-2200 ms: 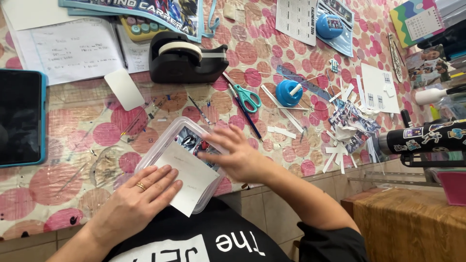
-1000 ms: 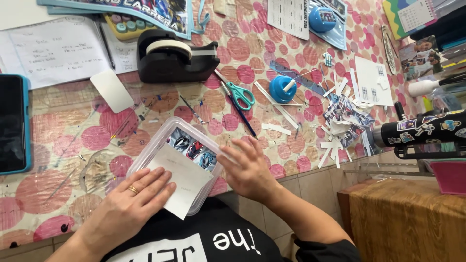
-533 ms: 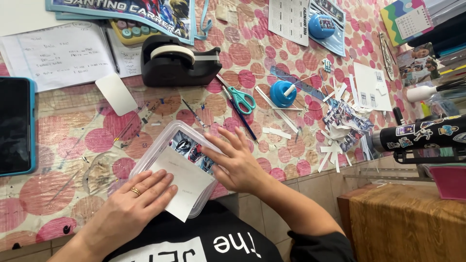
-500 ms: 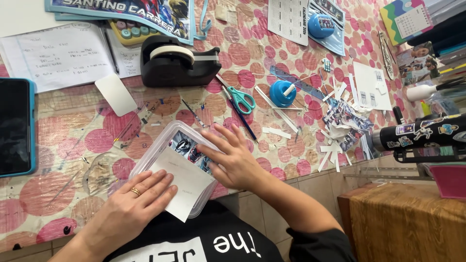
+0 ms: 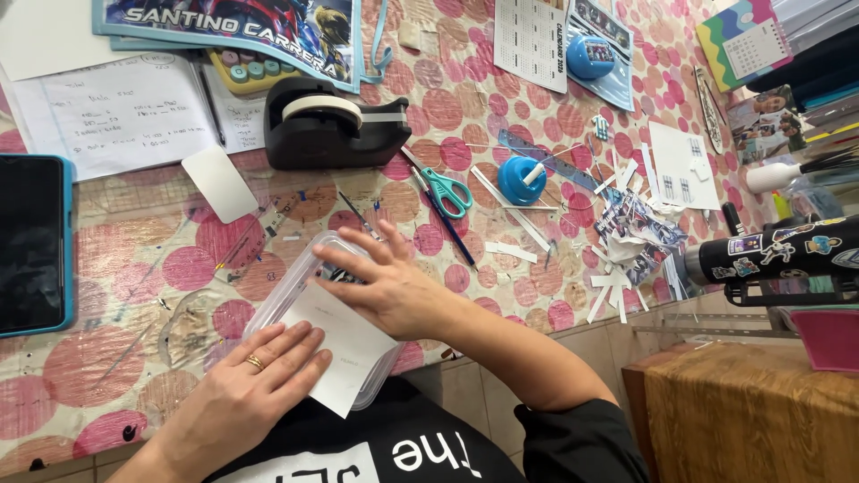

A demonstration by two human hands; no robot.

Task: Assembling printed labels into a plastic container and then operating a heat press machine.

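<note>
Dotted tabletop [image 5: 179,268], clear tub [image 5: 295,286] under fingers [image 5: 353,259] (both hands)

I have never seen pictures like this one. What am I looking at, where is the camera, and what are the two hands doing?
There is no machine here. A person wears one camera on the head, and it looks down at their own two bare hands and a table covered with a cloth of pink circles.

The left hand, with a ring, lies flat on a white sheet of paper. The right hand presses on the same sheet from the other side. The paper lies over a clear plastic box at the table's edge.

Around them lie a black tape dispenser, scissors with teal handles, a blue round-based object, white paper scraps, handwritten notes and a dark tablet in a blue case.
</note>
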